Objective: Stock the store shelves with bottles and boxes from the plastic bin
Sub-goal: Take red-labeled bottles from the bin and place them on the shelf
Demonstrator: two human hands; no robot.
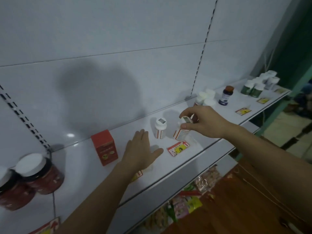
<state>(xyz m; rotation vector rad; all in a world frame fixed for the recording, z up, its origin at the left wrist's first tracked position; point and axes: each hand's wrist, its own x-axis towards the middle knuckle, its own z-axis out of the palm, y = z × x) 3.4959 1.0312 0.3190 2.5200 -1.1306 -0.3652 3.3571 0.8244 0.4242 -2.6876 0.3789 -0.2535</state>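
Note:
My right hand pinches the cap of a small white bottle with an orange label, which stands slightly tilted on the white shelf. A matching white bottle stands upright just left of it. My left hand lies flat with straight fingers on the shelf, between a red box and the white bottles. A red and yellow price tag lies in front of the held bottle. The plastic bin is out of view.
Two dark red jars with white lids stand at the shelf's left end. Further right are white-capped bottles, a dark blue bottle and green bottles. Snack packets fill the lower shelf.

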